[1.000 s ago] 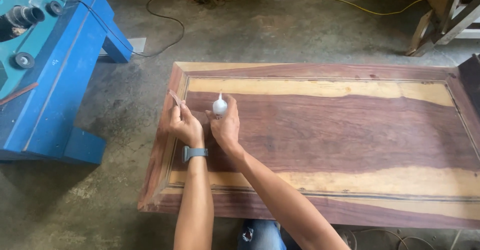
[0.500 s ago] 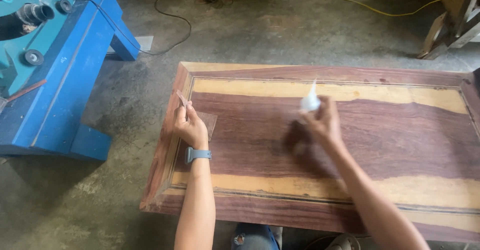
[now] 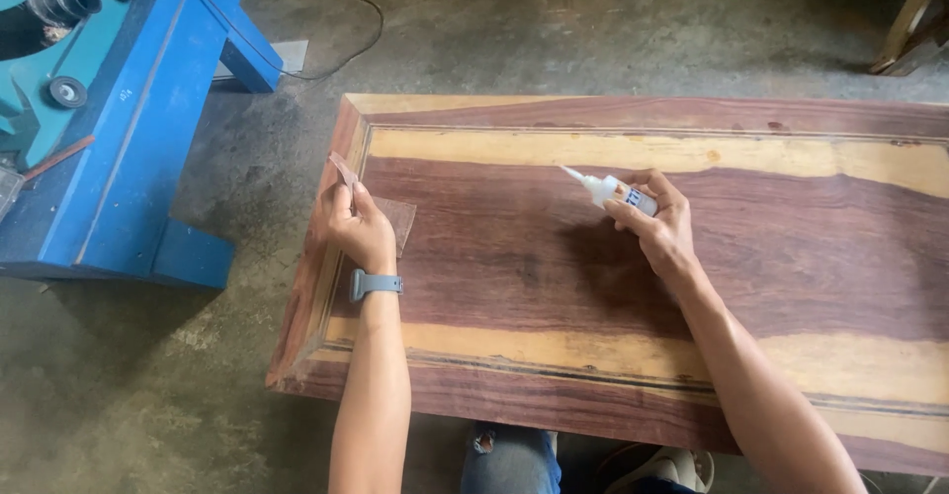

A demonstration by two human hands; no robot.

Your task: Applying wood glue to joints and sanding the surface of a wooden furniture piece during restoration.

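A large framed wooden panel (image 3: 554,286) of dark and pale wood lies flat on the floor. My left hand (image 3: 358,225), with a grey watch on the wrist, pinches a thin strip of wood (image 3: 343,169) over the panel's left edge. A small square piece of sandpaper or veneer (image 3: 399,219) lies just right of that hand. My right hand (image 3: 660,222) holds a small white glue bottle (image 3: 605,189) over the middle of the panel, nozzle pointing left and slightly up.
A blue and teal machine stand (image 3: 119,118) sits on the concrete floor to the left. A black cable (image 3: 341,4) trails behind it. Wooden pieces (image 3: 914,24) stand at the far right. My knees and a shoe (image 3: 672,466) show below the panel.
My right hand has carried the glue bottle from beside the left hand out to the panel's middle and tipped it sideways. The left hand has kept hold of the strip.
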